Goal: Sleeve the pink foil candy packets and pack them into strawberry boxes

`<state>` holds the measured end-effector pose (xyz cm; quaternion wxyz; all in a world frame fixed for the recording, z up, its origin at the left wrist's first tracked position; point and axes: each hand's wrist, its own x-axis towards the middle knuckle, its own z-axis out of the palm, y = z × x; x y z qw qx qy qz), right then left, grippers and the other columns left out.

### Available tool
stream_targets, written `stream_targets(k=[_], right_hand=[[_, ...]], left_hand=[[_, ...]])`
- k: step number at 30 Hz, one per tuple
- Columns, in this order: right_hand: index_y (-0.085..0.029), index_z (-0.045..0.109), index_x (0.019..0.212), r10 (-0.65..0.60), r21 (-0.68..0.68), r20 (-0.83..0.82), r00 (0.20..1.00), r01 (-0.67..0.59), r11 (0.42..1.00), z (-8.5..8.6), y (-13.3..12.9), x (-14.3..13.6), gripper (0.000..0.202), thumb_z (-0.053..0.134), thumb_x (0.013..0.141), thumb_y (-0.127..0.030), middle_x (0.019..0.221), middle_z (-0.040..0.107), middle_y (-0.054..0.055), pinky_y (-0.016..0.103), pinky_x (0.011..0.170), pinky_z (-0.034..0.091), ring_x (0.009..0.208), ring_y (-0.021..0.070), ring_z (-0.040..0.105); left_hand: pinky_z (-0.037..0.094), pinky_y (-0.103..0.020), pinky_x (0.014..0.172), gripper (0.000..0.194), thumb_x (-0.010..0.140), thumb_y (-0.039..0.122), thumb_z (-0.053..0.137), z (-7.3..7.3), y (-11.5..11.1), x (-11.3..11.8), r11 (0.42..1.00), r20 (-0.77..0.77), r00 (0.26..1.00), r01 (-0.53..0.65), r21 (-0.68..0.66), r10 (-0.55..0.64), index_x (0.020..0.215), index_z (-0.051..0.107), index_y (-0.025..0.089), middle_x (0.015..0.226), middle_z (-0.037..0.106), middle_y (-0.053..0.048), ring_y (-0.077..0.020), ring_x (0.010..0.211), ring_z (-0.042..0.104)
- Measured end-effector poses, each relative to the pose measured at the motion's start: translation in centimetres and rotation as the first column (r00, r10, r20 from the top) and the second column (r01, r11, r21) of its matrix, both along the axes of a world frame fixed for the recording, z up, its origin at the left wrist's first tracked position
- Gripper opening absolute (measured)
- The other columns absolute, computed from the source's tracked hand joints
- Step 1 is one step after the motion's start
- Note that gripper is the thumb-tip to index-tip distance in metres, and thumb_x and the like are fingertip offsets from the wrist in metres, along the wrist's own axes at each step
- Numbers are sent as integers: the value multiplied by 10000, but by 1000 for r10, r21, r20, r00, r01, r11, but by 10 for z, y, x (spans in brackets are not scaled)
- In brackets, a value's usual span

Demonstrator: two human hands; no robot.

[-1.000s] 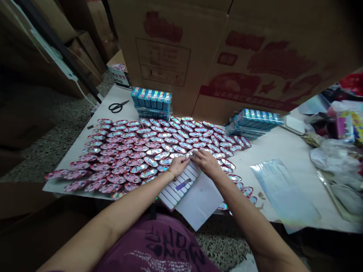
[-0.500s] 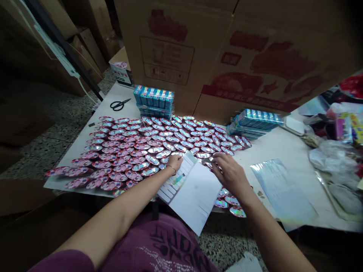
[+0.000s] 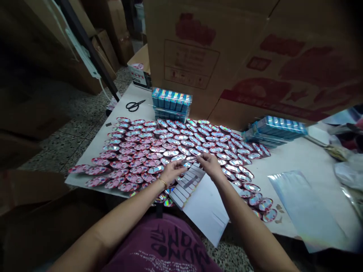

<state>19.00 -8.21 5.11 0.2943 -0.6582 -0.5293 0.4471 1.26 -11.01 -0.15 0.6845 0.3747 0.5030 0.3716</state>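
Over the packed rows, my right hand [image 3: 209,163] is closed in a pinch on a small shiny strip, seemingly a sticker. My left hand [image 3: 171,173], with a bracelet at the wrist, faces it from the left; its fingers are drawn together near the strip's other end, and what they grip is too small to make out. Below both hands a sticker sheet [image 3: 187,189] with pale bars lies tilted over a white paper sheet [image 3: 208,207], which overhangs the table's front edge. Around them stand many oval-topped packs [image 3: 136,154], pink at left, silvery elsewhere.
Black scissors [image 3: 135,105] lie at the back left. Blue boxes in clear wrap [image 3: 171,104] and a second such stack [image 3: 276,130] stand before a big carton [image 3: 195,68]. A shiny film sheet [image 3: 306,206] lies on the white table [image 3: 263,166] at right, beside plastic bags [image 3: 350,170].
The camera view has shifted, so the table appears further right. My right hand has come closer to my left with the strip. My left hand has turned from the sheet's edge toward the strip.
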Motion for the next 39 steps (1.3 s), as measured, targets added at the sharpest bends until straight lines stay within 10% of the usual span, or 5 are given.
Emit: stream_targets(k=[12,21,27,33,39], right_hand=[[-162,535,570,-182,-180,-298,937,132,975,-50,56,-94,239,636,581,-379,386,443,-67,201,367,231,346,55,335],[-164,551,614,-230,-252,-336,913,147,956,-58,55,-95,285,656,548,-421,408,480,-52,202,342,219,335,65,344],[-177,596,601,-287,-87,-17,958,284,955,-90,66,-100,239,595,597,-416,513,564,-14,225,452,348,458,113,466],[-180,639,631,-197,87,369,908,177,980,-106,71,-107,241,492,717,-351,693,642,55,266,596,392,625,165,554],[-186,628,828,-49,-2,606,794,62,998,-101,74,-116,216,456,792,-313,857,629,98,294,621,401,748,204,588]], left_hand=[[293,-175,438,320,655,436,564,-43,73,-75,940,-275,913,-333,-77,301,727,609,127,623,563,5,-59,492,448],[343,-191,478,303,612,392,634,-46,86,-78,970,-275,939,-233,-68,206,729,637,112,629,604,-22,-80,521,489],[375,-235,619,146,651,287,600,-58,107,-73,971,-513,827,-229,69,231,600,612,150,600,579,-5,-137,651,523],[369,-271,701,182,752,272,507,-58,112,-64,970,-844,499,32,242,194,672,631,166,814,600,-63,-178,785,527],[372,-284,691,141,774,255,490,-57,112,-62,981,-913,382,71,181,141,765,606,175,935,575,-91,-198,830,536]])
